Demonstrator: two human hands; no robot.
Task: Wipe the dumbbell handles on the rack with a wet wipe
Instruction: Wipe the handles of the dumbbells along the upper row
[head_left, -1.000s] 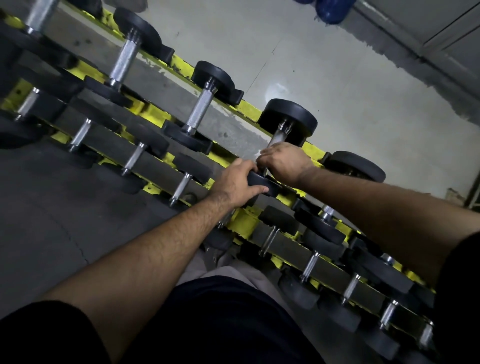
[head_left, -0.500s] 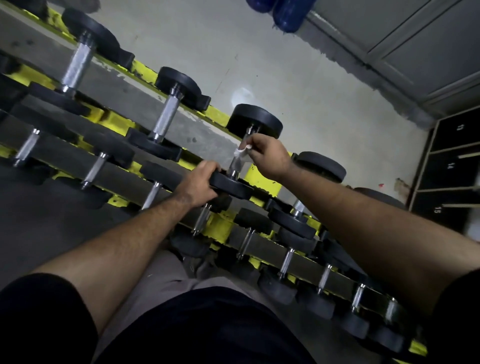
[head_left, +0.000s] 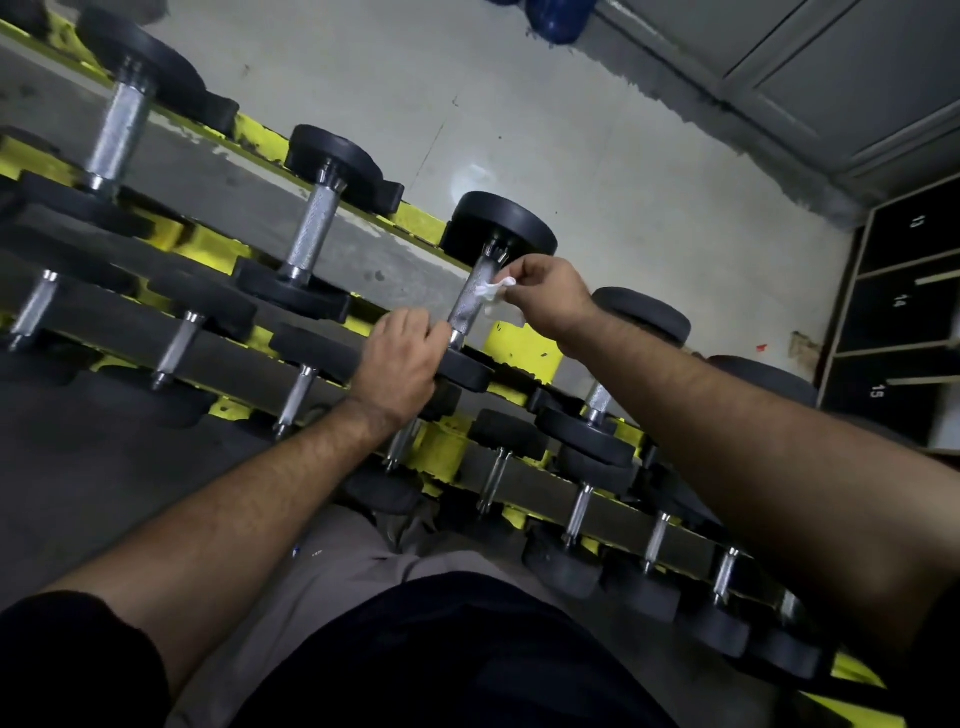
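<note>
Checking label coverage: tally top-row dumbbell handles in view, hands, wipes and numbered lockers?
Top-row dumbbell handles showing: 4
Hands: 2, left hand and right hand
Wipes: 1
Numbered lockers: 3
Total: 10
</note>
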